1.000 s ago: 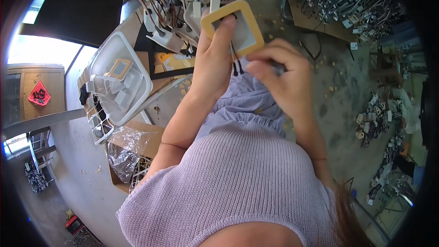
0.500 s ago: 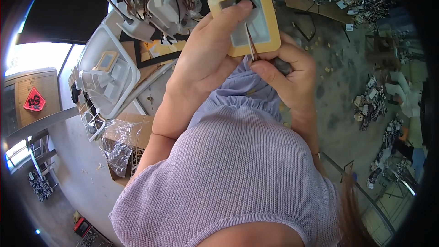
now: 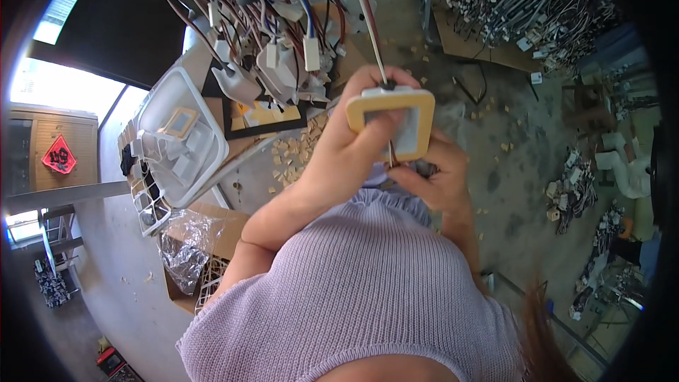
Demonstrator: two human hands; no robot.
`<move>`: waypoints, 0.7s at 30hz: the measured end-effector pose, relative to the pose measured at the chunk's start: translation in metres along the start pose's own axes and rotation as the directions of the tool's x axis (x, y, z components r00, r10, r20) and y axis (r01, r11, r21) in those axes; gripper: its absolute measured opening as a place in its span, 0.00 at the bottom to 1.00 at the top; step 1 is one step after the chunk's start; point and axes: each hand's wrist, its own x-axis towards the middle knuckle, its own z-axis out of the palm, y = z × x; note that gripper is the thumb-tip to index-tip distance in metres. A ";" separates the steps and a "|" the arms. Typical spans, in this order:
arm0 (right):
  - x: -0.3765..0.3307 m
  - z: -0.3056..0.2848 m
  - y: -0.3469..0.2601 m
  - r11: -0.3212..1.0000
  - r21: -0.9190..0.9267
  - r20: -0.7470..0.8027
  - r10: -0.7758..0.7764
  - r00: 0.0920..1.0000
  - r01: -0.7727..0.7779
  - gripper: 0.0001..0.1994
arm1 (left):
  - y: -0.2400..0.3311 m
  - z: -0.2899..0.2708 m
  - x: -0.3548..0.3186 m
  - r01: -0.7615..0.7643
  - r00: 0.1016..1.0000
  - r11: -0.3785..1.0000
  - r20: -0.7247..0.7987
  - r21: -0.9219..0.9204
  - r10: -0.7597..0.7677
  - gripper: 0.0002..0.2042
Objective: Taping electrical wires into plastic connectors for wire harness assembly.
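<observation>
While left hand (image 3: 339, 155) grips case (image 3: 411, 131) edge, floor (image 3: 498, 177) beyond

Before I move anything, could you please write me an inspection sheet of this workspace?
Surface: grey floor, yellow scraps scattered on it.
Job's things: yellow-rimmed box, held above the lap.
Clutter: white tub with a similar yellow-rimmed piece in it; carton with clear plastic.
Hands: left hand holds the box; right hand is at its near edge, grip partly hidden.
Cables: one cable meets the box's far edge at a black fitting; bundles at upper right.
Surroundings: wooden cabinet with red sign, at left.
</observation>
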 end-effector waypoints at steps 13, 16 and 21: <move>0.008 0.004 -0.013 0.740 0.671 -0.081 0.142 0.986 -0.051 0.29 | -0.020 -0.026 0.018 -0.264 0.917 0.877 -0.178 0.402 0.358 0.11; 0.013 0.002 0.000 0.707 0.707 -0.005 0.021 1.000 -0.011 0.31 | -0.021 -0.033 0.025 -0.193 0.969 0.942 -0.099 0.275 0.228 0.15; 0.022 -0.008 0.011 0.704 0.710 0.119 -0.098 0.988 -0.016 0.33 | -0.011 -0.028 0.020 0.046 0.995 0.982 0.093 -0.183 -0.029 0.27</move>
